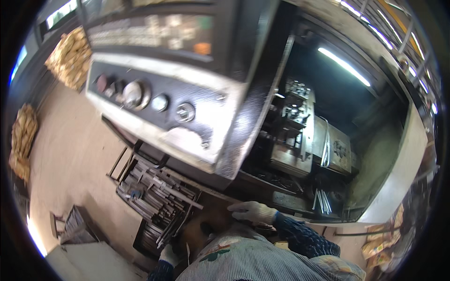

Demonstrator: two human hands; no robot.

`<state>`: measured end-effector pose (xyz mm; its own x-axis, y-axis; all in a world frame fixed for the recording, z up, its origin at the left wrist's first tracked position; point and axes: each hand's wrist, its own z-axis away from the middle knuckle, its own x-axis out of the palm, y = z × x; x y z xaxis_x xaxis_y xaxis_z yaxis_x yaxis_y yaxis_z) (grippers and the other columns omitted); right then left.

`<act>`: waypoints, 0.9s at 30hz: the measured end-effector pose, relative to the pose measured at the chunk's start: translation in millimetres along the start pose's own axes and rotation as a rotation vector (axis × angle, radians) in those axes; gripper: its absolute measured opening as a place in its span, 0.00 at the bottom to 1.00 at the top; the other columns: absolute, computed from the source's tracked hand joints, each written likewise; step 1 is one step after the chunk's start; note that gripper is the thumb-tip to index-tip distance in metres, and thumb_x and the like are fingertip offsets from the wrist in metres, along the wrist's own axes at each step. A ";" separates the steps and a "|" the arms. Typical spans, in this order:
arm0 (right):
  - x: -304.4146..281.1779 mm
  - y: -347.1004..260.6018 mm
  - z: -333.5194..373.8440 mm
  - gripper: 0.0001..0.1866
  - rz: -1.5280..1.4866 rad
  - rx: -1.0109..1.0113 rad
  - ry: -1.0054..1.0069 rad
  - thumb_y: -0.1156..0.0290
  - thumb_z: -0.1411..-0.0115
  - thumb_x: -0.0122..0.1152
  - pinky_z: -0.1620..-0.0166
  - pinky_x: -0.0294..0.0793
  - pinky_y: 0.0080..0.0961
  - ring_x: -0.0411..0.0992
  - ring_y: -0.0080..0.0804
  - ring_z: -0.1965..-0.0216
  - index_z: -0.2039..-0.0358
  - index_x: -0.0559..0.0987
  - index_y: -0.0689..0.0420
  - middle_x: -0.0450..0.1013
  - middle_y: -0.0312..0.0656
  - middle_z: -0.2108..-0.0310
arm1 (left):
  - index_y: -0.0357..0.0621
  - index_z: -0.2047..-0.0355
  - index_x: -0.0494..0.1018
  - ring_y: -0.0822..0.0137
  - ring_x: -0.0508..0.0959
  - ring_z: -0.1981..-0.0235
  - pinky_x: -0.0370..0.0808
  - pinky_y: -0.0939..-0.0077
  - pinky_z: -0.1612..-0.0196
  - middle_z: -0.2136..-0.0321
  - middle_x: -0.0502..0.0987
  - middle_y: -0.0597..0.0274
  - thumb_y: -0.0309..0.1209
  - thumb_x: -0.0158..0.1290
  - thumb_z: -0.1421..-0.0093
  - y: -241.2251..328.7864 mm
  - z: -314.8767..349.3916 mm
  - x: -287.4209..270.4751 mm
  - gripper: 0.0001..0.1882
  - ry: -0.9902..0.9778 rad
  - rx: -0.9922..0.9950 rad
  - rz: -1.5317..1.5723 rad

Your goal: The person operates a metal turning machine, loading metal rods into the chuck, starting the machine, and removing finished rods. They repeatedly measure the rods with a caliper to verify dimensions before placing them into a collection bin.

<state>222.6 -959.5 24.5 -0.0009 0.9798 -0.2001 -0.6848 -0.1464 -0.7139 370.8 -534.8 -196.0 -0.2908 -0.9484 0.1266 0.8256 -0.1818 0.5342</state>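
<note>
My right hand (253, 212), in a pale work glove, is in front of the machine's lower front edge. Its fingers stretch out to the left, and nothing shows in them. Low in the view, my left hand (169, 255), also gloved, is beside the near end of a crate of metal bars (157, 192). The fingers of that hand are too small and partly hidden, so whether they hold a bar is unclear. Inside the open machine, a tool block with shiny metal fittings (296, 112) stands beside a flat plate (338, 147). Several thin bright rods (322, 201) lie below the plate.
A control panel (192, 140) with knobs and lit orange and green keys juts out above the crate. The machine's door frame (398, 164) borders the right. Stuffed sacks (70, 58) stand far left. A grey metal box (89, 262) is at lower left.
</note>
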 end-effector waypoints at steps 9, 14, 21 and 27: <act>-159.1 78.3 108.9 0.26 -0.428 -0.276 0.982 0.65 0.32 0.62 0.51 0.78 0.23 0.76 0.24 0.56 0.35 0.73 0.53 0.79 0.41 0.52 | 0.34 0.33 0.62 0.69 0.71 0.41 0.68 0.73 0.35 0.38 0.70 0.58 0.35 0.47 0.25 158.8 89.0 262.2 0.26 -0.853 0.280 -0.558; -215.0 127.8 51.9 0.35 -0.633 -0.205 0.962 0.68 0.32 0.64 0.52 0.80 0.26 0.77 0.28 0.54 0.27 0.62 0.51 0.75 0.45 0.45 | 0.36 0.35 0.65 0.68 0.73 0.41 0.70 0.72 0.37 0.41 0.74 0.57 0.36 0.53 0.27 202.7 166.5 476.6 0.25 -1.089 0.612 -0.825; -254.2 190.4 -17.7 0.35 -0.329 -0.365 1.047 0.68 0.32 0.62 0.51 0.77 0.24 0.74 0.29 0.50 0.28 0.60 0.58 0.72 0.45 0.41 | 0.42 0.42 0.74 0.65 0.80 0.50 0.78 0.71 0.49 0.51 0.81 0.54 0.31 0.55 0.31 218.6 139.8 681.6 0.18 -0.856 1.295 -0.924; -251.3 123.4 102.4 0.18 -1.104 -0.370 0.650 0.59 0.28 0.57 0.78 0.68 0.17 0.67 0.20 0.81 0.44 0.76 0.57 0.71 0.31 0.77 | 0.54 0.52 0.79 0.54 0.73 0.39 0.63 0.49 0.34 0.47 0.79 0.58 0.44 0.55 0.39 300.0 89.2 769.5 0.17 0.024 1.520 -1.629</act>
<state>63.7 -1209.8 55.4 0.8388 0.3804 0.3896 0.1357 0.5469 -0.8261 351.5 -1296.0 136.3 -0.1163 -0.2395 -0.9639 -0.9309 -0.3121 0.1899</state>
